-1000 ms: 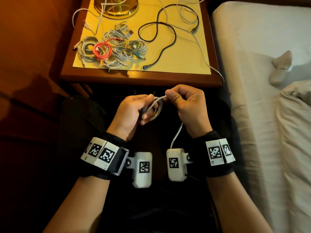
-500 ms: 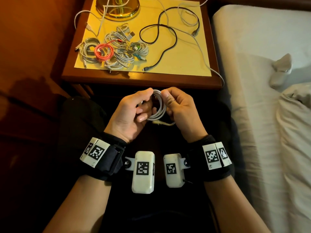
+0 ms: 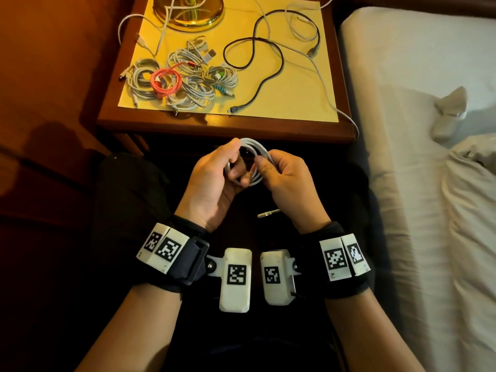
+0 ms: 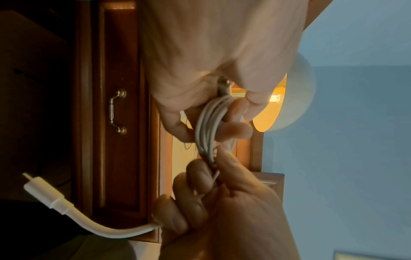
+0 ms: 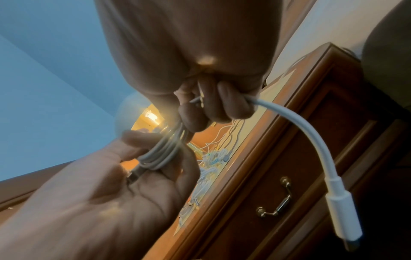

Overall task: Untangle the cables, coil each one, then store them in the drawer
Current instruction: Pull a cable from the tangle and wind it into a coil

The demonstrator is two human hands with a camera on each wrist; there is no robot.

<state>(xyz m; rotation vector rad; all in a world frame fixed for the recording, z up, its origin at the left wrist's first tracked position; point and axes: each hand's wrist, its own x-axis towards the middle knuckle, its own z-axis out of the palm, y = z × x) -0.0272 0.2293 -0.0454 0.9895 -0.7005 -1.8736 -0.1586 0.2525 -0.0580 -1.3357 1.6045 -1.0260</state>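
Observation:
A white cable (image 3: 256,150) is wound into a small coil in front of the nightstand, above my lap. My left hand (image 3: 237,159) holds the coil's left side with thumb on top and fingers curled through the loop. My right hand (image 3: 264,167) pinches the right side. The cable's short free end with its white connector (image 3: 268,212) sticks out below the right hand. The left wrist view shows the coil's strands (image 4: 209,126) between both hands, and the right wrist view shows the connector (image 5: 342,211) hanging free. The drawer front with a brass handle (image 4: 118,111) is closed.
On the nightstand top (image 3: 295,103) lie a pile of coiled cables (image 3: 182,76), among them a pink one (image 3: 165,81), a loose black cable (image 3: 257,57) and a loose white cable (image 3: 319,76) trailing off the right edge. A brass lamp base (image 3: 188,12) stands behind. A bed (image 3: 416,130) is at the right.
The long tail that hung from my right hand has been wound into the coil, leaving a short end. Both hands have closed together around the coil.

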